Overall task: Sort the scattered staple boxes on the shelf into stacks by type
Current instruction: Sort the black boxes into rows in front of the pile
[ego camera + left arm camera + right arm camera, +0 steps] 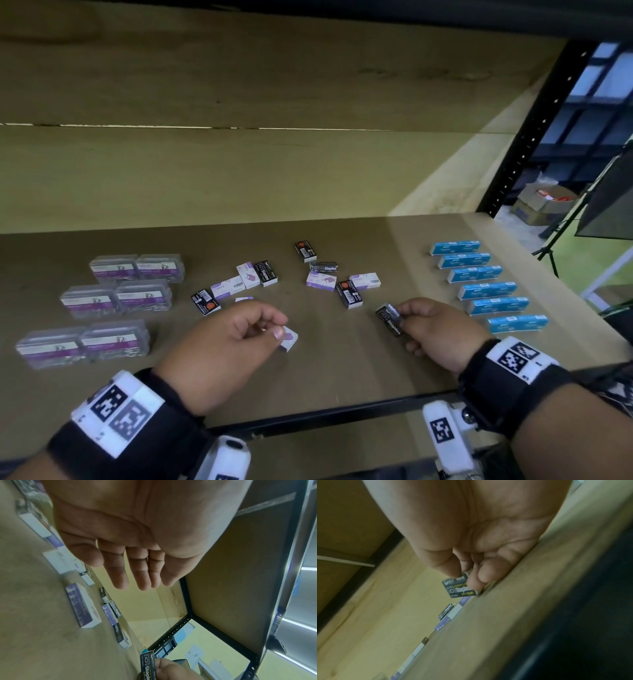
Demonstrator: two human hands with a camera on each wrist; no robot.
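Observation:
My right hand [411, 317] pinches a black staple box [390, 318] between thumb and fingers, tilted just above the shelf; the right wrist view shows the same black staple box [458, 588] in the fingertips [471, 584]. Hovering over a purple-and-white staple box [290, 338] that lies flat on the shelf, my left hand [279, 327] holds nothing. Its fingers [135, 574] hang relaxed, apart from the purple box [82, 605]. More black boxes [349, 294] and purple boxes [321, 281] lie scattered across the middle.
Clear plastic paper-clip boxes [120, 301] sit in pairs at the left. A row of blue boxes [486, 290] runs along the right side. The shelf's black front rail [325, 414] is just under my wrists, and a black upright [534, 130] stands at the back right.

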